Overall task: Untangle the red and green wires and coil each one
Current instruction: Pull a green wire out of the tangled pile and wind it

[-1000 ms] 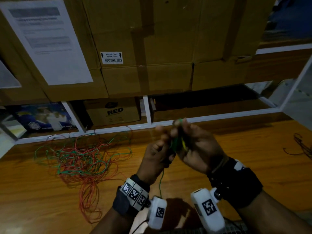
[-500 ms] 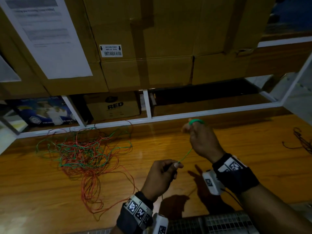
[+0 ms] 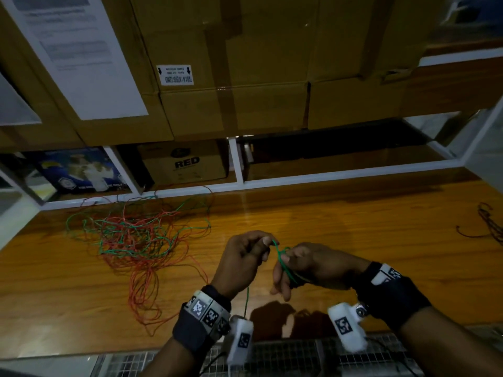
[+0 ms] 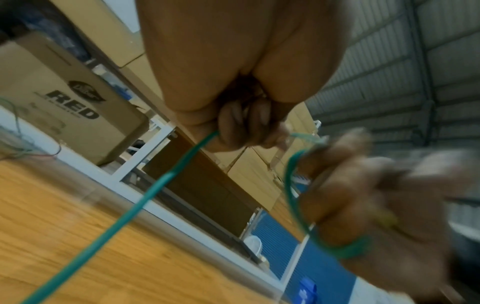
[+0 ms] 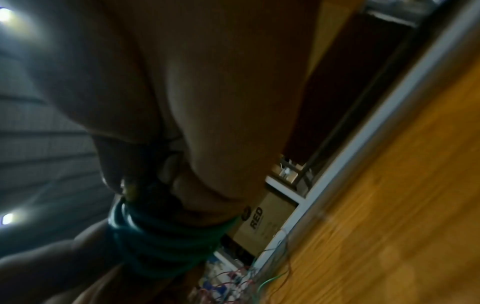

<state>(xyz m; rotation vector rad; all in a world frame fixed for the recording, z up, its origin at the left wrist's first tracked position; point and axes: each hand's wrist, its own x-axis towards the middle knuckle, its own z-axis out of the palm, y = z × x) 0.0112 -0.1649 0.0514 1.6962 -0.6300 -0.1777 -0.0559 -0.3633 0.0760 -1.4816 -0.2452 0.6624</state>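
A loose tangle of red and green wires (image 3: 136, 235) lies on the wooden table (image 3: 353, 227) at the left. Above the table's middle my two hands meet. My left hand (image 3: 265, 242) pinches a strand of the green wire (image 4: 155, 189), which runs down towards the table. My right hand (image 3: 285, 261) holds a small green coil (image 5: 155, 242) wound round its fingers, also seen as green coil (image 4: 293, 195) in the left wrist view. A short green length (image 3: 280, 257) joins the two hands.
Stacked cardboard boxes (image 3: 245, 63) and a white shelf frame (image 3: 326, 174) close off the back; a box marked RED (image 3: 185, 161) sits under it. A dark wire bundle (image 3: 490, 224) lies at the far right. A wire mesh (image 3: 299, 357) borders the near edge.
Half a second ago my hands were apart with the green wire stretched between them. The right hand has come back down to the left hand, and the wire between them is short.
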